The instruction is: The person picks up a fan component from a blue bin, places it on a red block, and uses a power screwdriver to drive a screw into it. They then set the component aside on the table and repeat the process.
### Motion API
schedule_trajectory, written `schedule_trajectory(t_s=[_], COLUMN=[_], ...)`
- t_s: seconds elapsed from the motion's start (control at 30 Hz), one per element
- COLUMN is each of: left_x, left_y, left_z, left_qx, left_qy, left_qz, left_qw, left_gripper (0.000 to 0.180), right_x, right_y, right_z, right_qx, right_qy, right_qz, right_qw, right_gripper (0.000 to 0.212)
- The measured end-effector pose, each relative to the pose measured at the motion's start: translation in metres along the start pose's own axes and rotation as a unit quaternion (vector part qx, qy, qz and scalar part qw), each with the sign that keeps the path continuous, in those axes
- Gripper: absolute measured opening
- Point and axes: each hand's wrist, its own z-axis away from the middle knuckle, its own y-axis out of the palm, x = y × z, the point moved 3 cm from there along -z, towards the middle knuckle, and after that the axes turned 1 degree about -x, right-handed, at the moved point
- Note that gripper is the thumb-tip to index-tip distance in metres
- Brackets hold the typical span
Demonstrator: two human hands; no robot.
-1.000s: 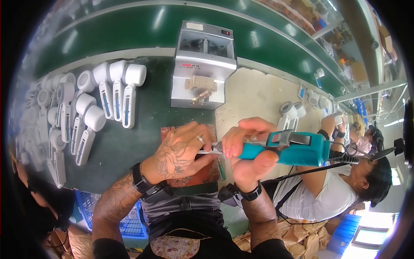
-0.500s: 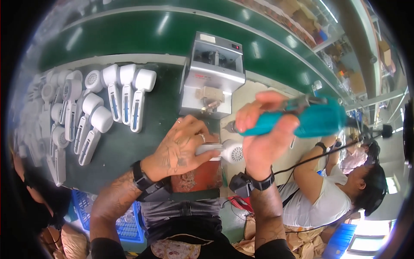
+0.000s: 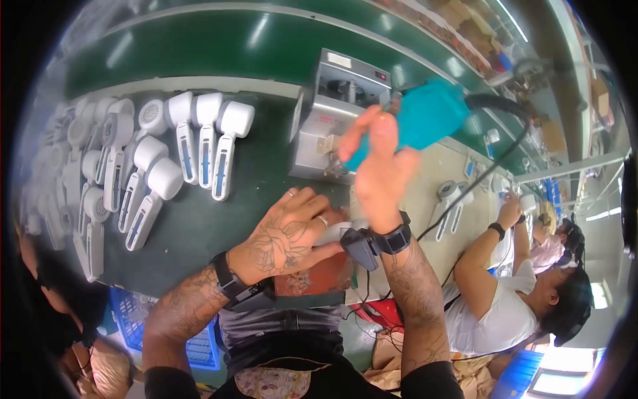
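Note:
My left hand (image 3: pixel 286 236) is closed round the handle of a white shower head (image 3: pixel 333 233), which lies over a reddish-brown pad (image 3: pixel 312 279). Its round head is largely hidden behind my right wrist. My right hand (image 3: pixel 384 176) grips a teal electric screwdriver (image 3: pixel 428 120), blurred by motion and raised above the bench. The screwdriver's tip end points at the front of a grey metal screw feeder (image 3: pixel 319 130); whether it touches cannot be made out.
Many white shower heads (image 3: pixel 149 179) stand in rows at the left on the dark green mat (image 3: pixel 259 159). A black cable (image 3: pixel 478 179) hangs from the screwdriver. On the right a co-worker (image 3: pixel 495 292) sits near more shower heads (image 3: pixel 448 206). A blue crate (image 3: pixel 203 349) stands below the bench.
My right hand has carried the screwdriver away from the shower head, forward and left to the screw feeder's front. My left hand keeps its hold. The whole view has shifted slightly.

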Motion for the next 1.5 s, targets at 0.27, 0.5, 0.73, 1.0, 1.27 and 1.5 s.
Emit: schedule_trajectory(t_s=[0.27, 0.5, 0.73, 1.0, 1.27, 1.5], left_x=[-0.003, -0.002, -0.003, -0.004, 0.003, 0.001], left_y=[-0.002, 0.000, 0.001, 0.001, 0.001, 0.000], left_z=[-0.006, -0.003, -0.005, -0.007, 0.000, 0.005], left_qx=[-0.009, -0.023, -0.013, 0.019, 0.020, -0.023], left_qy=[-0.016, -0.041, -0.044, -0.028, -0.034, -0.037], left_qz=[0.000, 0.030, 0.027, -0.014, 0.044, 0.045], left_qw=[1.000, 0.998, 0.999, 0.999, 0.998, 0.998], left_gripper=[0.042, 0.039, 0.039, 0.041, 0.035, 0.027], right_x=[0.034, 0.034, 0.020, 0.013, 0.026, 0.006], right_y=[-0.033, -0.040, -0.045, -0.041, -0.029, 0.006], right_z=[0.050, 0.062, 0.070, 0.067, 0.045, 0.000], right_qx=[0.016, 0.002, 0.000, 0.037, 0.029, -0.032], right_qy=[0.056, 0.057, 0.045, 0.056, 0.130, -0.027], right_qz=[-0.037, -0.014, -0.039, -0.076, 0.028, 0.019], right_qw=[0.998, 0.998, 0.998, 0.995, 0.991, 0.999], right_gripper=[0.062, 0.064, 0.052, 0.040, 0.044, 0.036])
